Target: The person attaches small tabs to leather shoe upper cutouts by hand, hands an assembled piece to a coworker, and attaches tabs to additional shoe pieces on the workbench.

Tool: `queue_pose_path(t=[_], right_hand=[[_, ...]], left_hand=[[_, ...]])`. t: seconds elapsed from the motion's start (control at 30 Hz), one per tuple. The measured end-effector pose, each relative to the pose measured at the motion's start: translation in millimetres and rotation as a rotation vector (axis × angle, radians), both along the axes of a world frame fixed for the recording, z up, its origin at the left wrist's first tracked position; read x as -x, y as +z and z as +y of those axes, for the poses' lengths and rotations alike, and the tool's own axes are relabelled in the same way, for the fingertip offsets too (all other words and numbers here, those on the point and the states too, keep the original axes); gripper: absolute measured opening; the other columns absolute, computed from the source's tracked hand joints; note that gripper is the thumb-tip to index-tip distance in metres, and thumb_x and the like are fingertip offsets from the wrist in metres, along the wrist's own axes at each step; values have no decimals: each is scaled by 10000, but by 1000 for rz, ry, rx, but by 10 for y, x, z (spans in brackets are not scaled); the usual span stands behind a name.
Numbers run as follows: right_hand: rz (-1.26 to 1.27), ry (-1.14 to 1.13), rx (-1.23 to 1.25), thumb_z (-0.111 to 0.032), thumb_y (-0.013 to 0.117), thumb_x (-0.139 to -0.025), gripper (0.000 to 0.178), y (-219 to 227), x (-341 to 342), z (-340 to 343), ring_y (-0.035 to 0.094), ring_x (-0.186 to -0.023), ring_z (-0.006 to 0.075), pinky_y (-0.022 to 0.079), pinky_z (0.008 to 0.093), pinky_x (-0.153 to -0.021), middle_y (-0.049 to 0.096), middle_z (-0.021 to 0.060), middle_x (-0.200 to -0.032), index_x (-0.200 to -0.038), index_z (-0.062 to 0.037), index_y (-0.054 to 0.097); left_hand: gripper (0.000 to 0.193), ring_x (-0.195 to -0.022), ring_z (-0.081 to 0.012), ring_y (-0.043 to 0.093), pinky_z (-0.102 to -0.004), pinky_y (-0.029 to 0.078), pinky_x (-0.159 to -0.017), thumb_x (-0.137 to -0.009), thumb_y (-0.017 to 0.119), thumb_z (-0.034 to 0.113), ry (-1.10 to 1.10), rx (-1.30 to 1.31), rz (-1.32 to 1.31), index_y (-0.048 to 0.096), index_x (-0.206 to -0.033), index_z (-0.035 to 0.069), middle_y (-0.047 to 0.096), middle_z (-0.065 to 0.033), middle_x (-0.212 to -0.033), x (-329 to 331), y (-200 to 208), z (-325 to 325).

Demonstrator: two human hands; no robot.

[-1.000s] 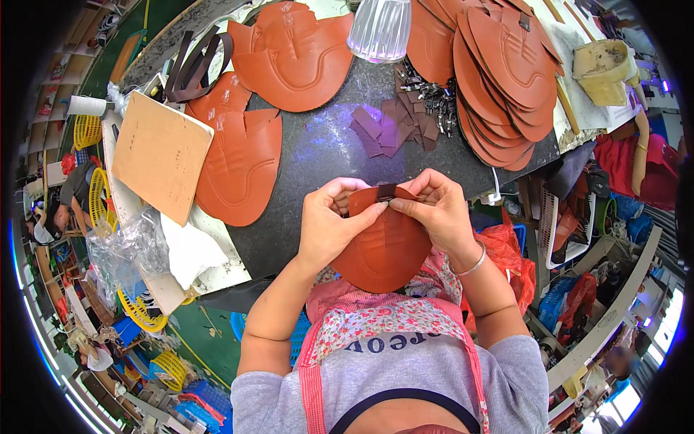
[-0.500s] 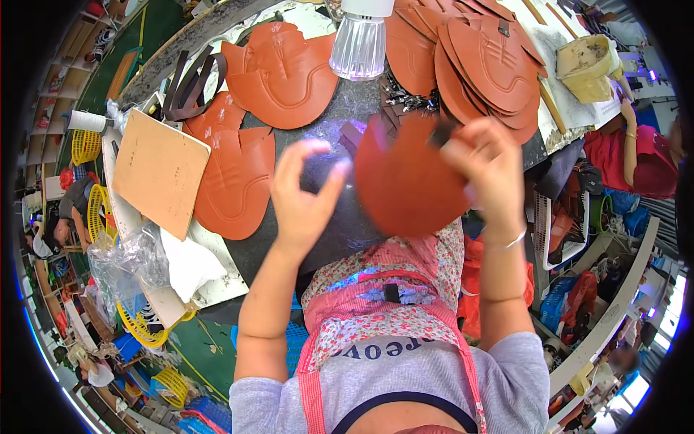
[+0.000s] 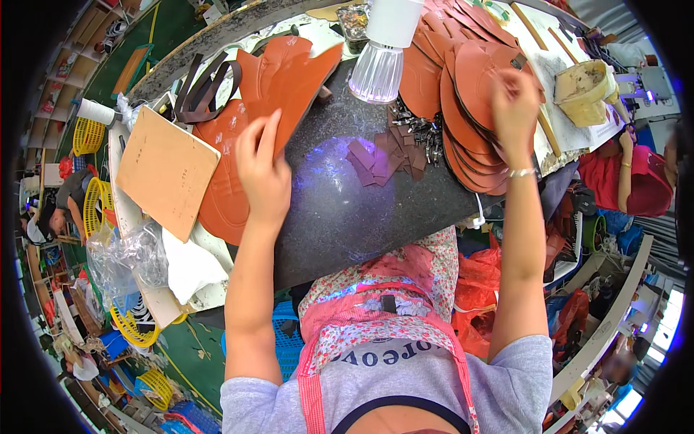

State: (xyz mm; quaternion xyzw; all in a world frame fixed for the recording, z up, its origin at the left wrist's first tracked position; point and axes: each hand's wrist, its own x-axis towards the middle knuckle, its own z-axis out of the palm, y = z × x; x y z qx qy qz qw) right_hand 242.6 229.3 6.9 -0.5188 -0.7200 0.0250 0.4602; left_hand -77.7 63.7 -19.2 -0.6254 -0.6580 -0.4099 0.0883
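My left hand (image 3: 264, 173) is closed on the near edge of a reddish-brown leather piece (image 3: 289, 90), which is tilted up off the left pile. Under it lies another such leather piece (image 3: 218, 210), partly hidden by my forearm. Over the right stack of rounded leather pieces (image 3: 466, 137) is my right hand (image 3: 515, 112), its fingers bent and slightly smeared; whether they still grip the top piece I cannot tell. A small black tab (image 3: 518, 62) shows on that piece beside my fingers. Between the hands lie small dark brown strips (image 3: 383, 155) and a heap of small metal-and-black parts (image 3: 423, 126).
A clear ribbed lamp (image 3: 377, 72) hangs over the dark work mat (image 3: 325, 224). Left are dark straps (image 3: 206, 90), a tan board (image 3: 168, 173) and clear plastic bags (image 3: 130, 257). A yellowed tub (image 3: 582, 94) stands at right. A person in red (image 3: 643, 173) sits beyond.
My right hand has carried a leather piece from the middle to the right stack. My left hand has moved left and taken hold of another piece, raising its edge.
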Motion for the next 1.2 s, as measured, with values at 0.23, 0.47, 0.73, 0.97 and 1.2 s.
queue_pose_path(t=[0.23, 0.47, 0.73, 0.97, 1.2], right_hand=[[-229, 854, 361, -29, 665, -712, 246, -327, 711, -758, 562, -903, 302, 465, 372, -783, 539, 96, -1000, -952, -34, 611], [-326, 827, 537, -17, 664, -697, 236, -299, 721, -725, 555, -867, 308, 463, 388, -744, 529, 96, -972, -907, -34, 557], [-24, 780, 678, 50, 648, -743, 178, -142, 637, -996, 603, -735, 169, 468, 275, -636, 571, 101, -885, -873, -2, 538], [366, 747, 938, 97, 636, -764, 145, -156, 559, -1514, 642, -689, 102, 480, 178, -566, 616, 59, -809, -891, 30, 613], [130, 850, 657, 42, 705, -684, 163, -267, 717, -1597, 579, -754, 158, 475, 282, -660, 595, 94, -856, -813, -16, 623]], left_hand=[[371, -994, -266, 541, -385, 422, -802, -723, 579, 77, -521, 144, 198, 632, -1090, 72, 554, -101, -1052, -187, -137, -1333], [603, -1035, -312, 515, -441, 386, -853, -583, 703, 409, -802, 549, -50, 613, -1085, 89, 549, -120, -1085, -281, 39, -1283], [534, -1049, -322, 428, -439, 355, -857, -610, 818, 282, -116, 603, -79, 525, -973, 22, 492, -137, -1011, -620, -68, -805], [502, -1055, -286, 404, -415, 287, -888, -613, 811, 295, -193, 717, -231, 566, -970, 41, 500, -116, -979, -636, -95, -823], [340, -1040, -254, 416, -407, 272, -886, -692, 747, 278, -383, 846, -284, 632, -905, 40, 574, -80, -885, -615, 1, -781]])
